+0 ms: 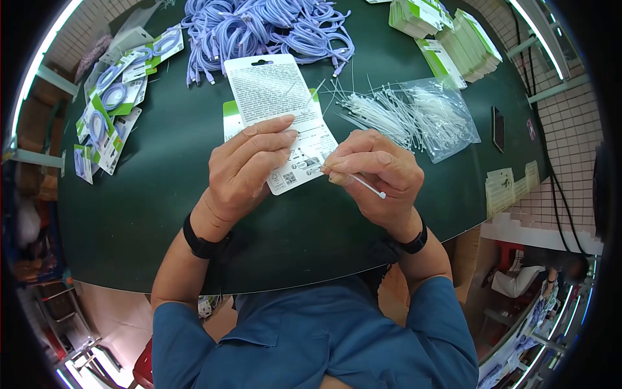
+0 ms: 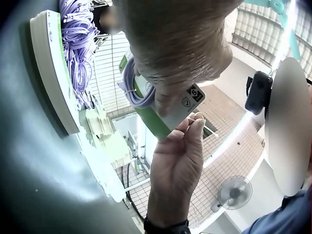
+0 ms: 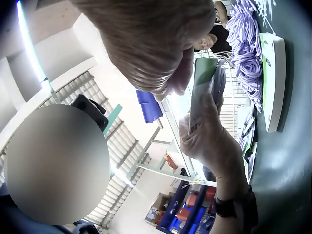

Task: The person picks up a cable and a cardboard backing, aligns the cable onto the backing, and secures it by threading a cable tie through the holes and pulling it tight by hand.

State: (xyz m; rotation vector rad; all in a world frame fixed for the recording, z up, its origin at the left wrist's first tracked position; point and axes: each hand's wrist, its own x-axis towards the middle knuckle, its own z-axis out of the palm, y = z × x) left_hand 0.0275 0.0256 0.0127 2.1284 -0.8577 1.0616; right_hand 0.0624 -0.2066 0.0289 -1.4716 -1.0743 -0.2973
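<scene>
1. White backing card (image 1: 280,117) sits in our left hand (image 1: 249,165), above the green table (image 1: 162,214); fingers lie across its printed back, thumb underneath.
2. Left wrist view shows a coiled purple cable (image 2: 132,87) on the card's front.
3. Our right hand (image 1: 376,170) pinches a white cable tie (image 1: 363,183) at the card's lower right edge.
4. Hands are close together, both clamped.
5. Clear bag (image 1: 435,113) lies right of the card, full of loose ties, more spilling out its left.
6. Purple cable pile (image 1: 272,29) sits beyond, packed cards (image 1: 107,110) far left.
</scene>
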